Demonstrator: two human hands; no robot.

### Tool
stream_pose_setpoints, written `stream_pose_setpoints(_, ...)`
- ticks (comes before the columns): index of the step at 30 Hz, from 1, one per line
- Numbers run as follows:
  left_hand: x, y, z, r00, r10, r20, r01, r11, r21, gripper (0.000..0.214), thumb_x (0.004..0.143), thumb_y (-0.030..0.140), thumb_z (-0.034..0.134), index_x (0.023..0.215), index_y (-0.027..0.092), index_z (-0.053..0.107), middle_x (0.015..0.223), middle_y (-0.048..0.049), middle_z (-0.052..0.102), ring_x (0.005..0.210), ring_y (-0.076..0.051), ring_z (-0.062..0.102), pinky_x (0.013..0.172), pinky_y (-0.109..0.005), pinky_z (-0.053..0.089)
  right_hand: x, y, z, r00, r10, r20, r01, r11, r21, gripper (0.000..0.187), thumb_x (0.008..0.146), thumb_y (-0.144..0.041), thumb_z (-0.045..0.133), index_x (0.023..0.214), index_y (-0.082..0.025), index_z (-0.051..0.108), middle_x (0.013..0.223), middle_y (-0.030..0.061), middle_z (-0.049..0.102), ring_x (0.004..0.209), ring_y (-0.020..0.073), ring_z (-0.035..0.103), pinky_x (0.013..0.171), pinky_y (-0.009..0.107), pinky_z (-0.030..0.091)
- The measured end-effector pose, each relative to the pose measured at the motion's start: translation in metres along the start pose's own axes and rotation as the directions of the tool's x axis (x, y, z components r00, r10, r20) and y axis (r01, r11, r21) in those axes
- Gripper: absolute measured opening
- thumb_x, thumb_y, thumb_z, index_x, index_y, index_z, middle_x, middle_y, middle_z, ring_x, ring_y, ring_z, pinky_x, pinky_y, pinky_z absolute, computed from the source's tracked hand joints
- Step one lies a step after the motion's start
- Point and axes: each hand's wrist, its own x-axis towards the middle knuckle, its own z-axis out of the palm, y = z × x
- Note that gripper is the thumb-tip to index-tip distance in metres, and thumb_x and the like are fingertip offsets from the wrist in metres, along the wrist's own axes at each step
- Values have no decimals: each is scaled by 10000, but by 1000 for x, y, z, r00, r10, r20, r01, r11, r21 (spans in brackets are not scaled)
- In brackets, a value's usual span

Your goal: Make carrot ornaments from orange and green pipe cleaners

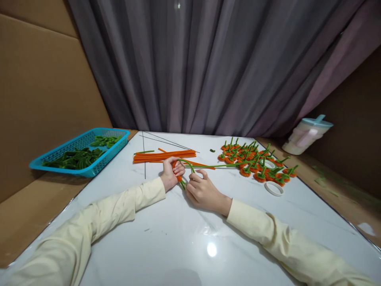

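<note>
The left hand (171,174) is holding an orange piece (179,179) in curled fingers above the middle of the surface (143,246); the right hand (205,191) is pinching a green stem (191,164), fingers nearly together. Orange strips (163,156) are lying toward the far edge.

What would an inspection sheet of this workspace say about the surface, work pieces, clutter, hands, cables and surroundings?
Surface: white marbled table, with tiny scraps and a bright reflection.
Work pieces: orange strips in a pile; orange-and-green pieces grouped at right; basket at left, holding green pieces.
Clutter: two white rings, one among the group, one in front; cup at far right.
Hands: left hand grips an orange piece; right hand is at its green stem, grip unclear.
Cables: thin dark lines, wire or marks unclear.
Surroundings: curtain behind, cardboard at the sides.
</note>
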Motion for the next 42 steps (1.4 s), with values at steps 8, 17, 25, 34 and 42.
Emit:
stream_pose_setpoints(8, 8, -9, 2, 999, 43, 33, -45, 997, 67, 346, 656, 190, 483, 426, 183, 224, 348, 80, 155, 266, -21, 158, 274, -156, 117, -3, 1, 5, 999, 41, 8, -40, 997, -69, 249, 834, -116, 411, 605, -146, 504, 564, 23, 484, 716, 165, 435, 898, 377, 266)
stream_pose_setpoints(17, 9, 0, -1, 972, -13, 235, -88, 906, 414, 348, 730, 286, 499, 424, 157, 394, 424, 1, 410, 440, -97, 463, 466, -218, 416, -5, 3, 7, 987, 159, 36, -150, 972, -180, 147, 797, -132, 492, 665, -137, 556, 627, 49, 565, 852, 222, 476, 922, 402, 237)
stream_pose_setpoints(25, 2, 34, -11, 927, -71, 369, -237, 651, 721, 199, 733, 276, 662, 713, 80, 633, 585, -27, 571, 470, -90, 503, 413, -179, 384, -7, 7, 6, 973, 223, 62, -201, 947, -251, 108, 782, -93, 499, 776, -126, 602, 774, 73, 632, 998, 259, 470, 942, 411, 213)
stream_pose_setpoints(34, -2, 12, -10, 934, 46, 355, -308, 608, 732, 312, 731, 416, 651, 680, 127, 544, 489, 9, 529, 374, -83, 483, 341, -174, 402, -6, 6, 4, 976, 212, 52, -191, 945, -267, 148, 825, -147, 499, 724, -123, 605, 753, 81, 632, 983, 265, 485, 938, 420, 237)
stream_pose_setpoints(42, -9, -4, -5, 959, 139, 249, -276, 667, 692, 376, 706, 456, 658, 631, 130, 486, 496, 32, 492, 379, -59, 473, 332, -150, 392, -6, 7, 6, 980, 199, -16, -194, 932, -307, 189, 828, -142, 494, 678, -127, 609, 692, 83, 619, 925, 247, 499, 924, 405, 264)
